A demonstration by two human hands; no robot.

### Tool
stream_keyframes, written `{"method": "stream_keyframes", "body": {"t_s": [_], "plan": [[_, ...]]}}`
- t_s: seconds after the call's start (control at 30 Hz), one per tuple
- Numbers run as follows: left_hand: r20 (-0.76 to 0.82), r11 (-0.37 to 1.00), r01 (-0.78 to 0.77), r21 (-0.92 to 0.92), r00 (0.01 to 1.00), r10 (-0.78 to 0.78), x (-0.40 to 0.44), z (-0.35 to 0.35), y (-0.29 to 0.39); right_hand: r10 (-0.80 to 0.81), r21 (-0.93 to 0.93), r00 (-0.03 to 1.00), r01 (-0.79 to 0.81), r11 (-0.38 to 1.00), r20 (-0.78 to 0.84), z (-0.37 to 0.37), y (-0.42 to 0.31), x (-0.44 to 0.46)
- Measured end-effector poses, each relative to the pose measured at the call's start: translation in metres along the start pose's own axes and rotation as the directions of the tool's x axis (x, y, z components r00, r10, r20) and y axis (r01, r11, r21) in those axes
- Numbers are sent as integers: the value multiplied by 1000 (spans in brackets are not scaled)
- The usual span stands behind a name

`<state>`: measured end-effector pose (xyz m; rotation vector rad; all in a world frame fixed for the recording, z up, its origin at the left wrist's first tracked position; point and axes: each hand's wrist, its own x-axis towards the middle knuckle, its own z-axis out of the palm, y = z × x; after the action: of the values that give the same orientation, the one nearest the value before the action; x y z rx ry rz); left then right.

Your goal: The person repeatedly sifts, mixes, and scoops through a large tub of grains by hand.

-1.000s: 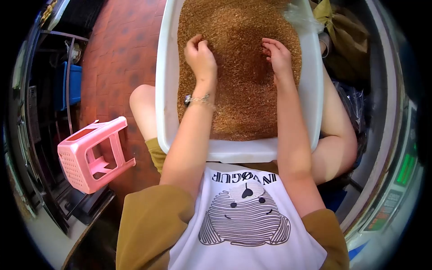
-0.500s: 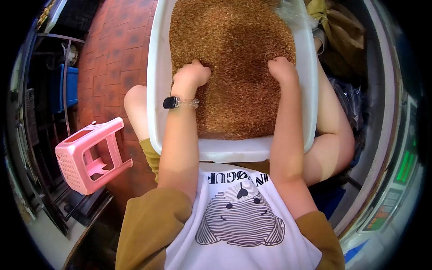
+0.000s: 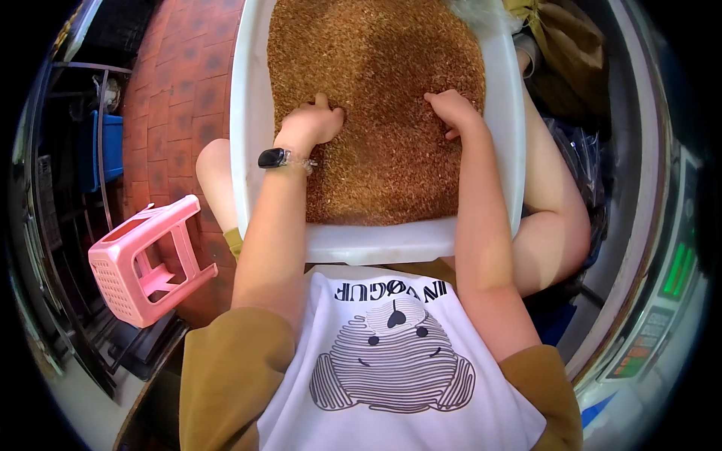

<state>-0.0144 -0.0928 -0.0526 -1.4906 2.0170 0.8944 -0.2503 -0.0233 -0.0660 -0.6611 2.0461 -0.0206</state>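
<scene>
A long white plastic tub (image 3: 245, 150) lies across my lap, filled with loose, reddish-brown, grain-like material (image 3: 383, 165). On the left side of that material rests my left hand (image 3: 314, 122), a watch (image 3: 273, 158) and a bracelet at its wrist. Its index finger points away from me and its thumb stands apart; the other fingertips are partly hidden. My right hand (image 3: 456, 113) touches the material on the right side, index finger stretched inward and thumb apart below it. I see nothing gripped in either hand.
A pink plastic stool (image 3: 150, 259) lies tipped over on the left, beside the red tiled floor (image 3: 177, 113). A blue bin (image 3: 109, 150) stands behind a metal rack. Clear plastic (image 3: 485, 16) hangs over the tub's far right corner, near a brown sack (image 3: 568, 45).
My view has shifted slightly, so the tub sits further left. My right hand has moved inward, and its closed fingers have spread. My left hand stays on the material.
</scene>
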Motion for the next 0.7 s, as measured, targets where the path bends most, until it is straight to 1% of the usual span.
{"method": "stream_keyframes", "body": {"t_s": [0.1,0.23,0.3,0.33,0.4,0.43,0.5,0.53,0.57,0.63,0.7], "plan": [[-30,1000,-12,-2,999,12,-4,3,-2,-6,90,997,-1,996,75,2,4,-6],[-201,989,70,-128,975,-94,-5,20,7,-13,176,995,-5,984,98,10,12,-9],[-277,974,93,-209,949,-150,-9,28,15,6,270,997,-27,962,81,11,13,-11],[-313,974,80,-214,938,-146,-10,33,16,15,316,997,-39,948,77,15,13,-12],[-389,974,49,-220,912,-134,-10,39,15,-4,417,988,-60,907,152,26,30,23],[-395,967,52,-249,906,-151,-11,40,16,-14,467,983,-75,881,185,29,37,35],[-441,933,39,-358,874,-206,-11,44,15,3,507,984,-93,857,176,29,35,26],[-462,911,27,-411,856,-234,-10,45,14,-13,549,982,-93,831,186,29,35,24],[-422,893,44,-448,870,-255,-10,44,14,-30,590,980,-94,802,197,28,36,22],[-338,852,84,-517,894,-294,-11,38,11,-119,704,963,-90,704,242,31,40,23],[-296,766,43,-641,908,-298,-8,39,1,-152,752,964,-65,656,216,35,41,21]]}}
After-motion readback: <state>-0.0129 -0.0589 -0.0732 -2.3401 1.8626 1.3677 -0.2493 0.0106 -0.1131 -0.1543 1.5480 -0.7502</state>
